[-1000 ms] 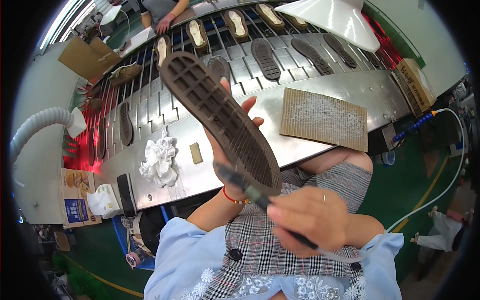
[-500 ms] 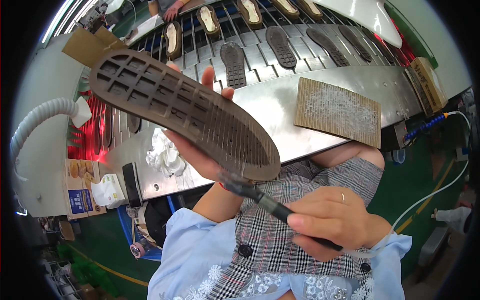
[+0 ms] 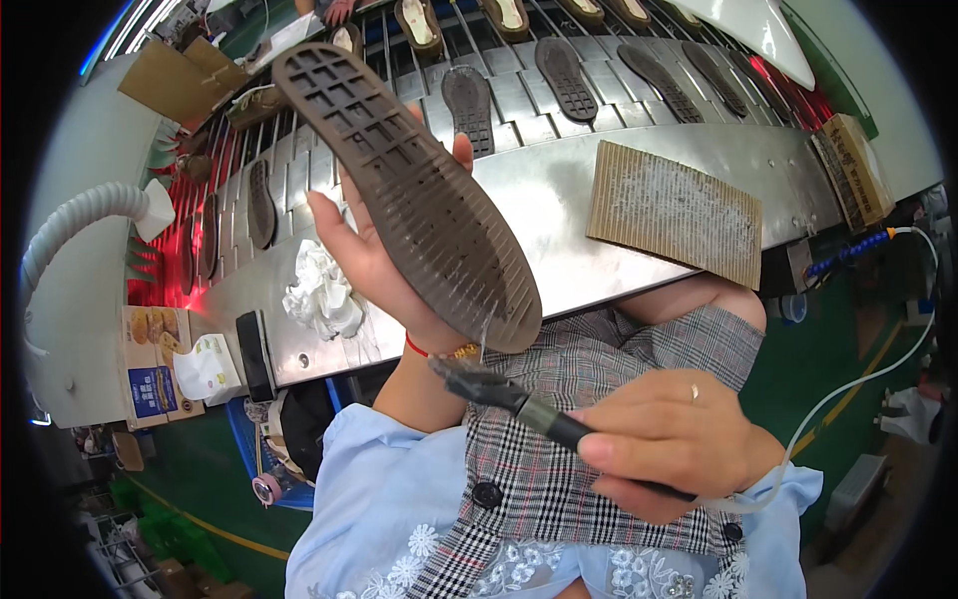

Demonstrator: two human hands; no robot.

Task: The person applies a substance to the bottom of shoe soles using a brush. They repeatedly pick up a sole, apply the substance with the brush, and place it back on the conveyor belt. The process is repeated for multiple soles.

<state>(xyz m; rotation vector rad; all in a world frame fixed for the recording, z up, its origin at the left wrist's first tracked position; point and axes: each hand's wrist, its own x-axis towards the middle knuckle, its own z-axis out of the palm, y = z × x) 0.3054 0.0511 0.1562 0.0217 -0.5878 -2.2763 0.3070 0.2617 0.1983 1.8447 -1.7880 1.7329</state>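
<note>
A dark brown, grooved shoe sole (image 3: 429,200) slants through mid-frame, propped on the left hand (image 3: 377,268), its thumb and visible fingers spread wide. The right hand (image 3: 669,439) is curled tight round a slim, black-handled brush (image 3: 544,416), bristles near the sole's lower end. Ribbed tan cardboard (image 3: 679,210) lies at upper right.
</note>
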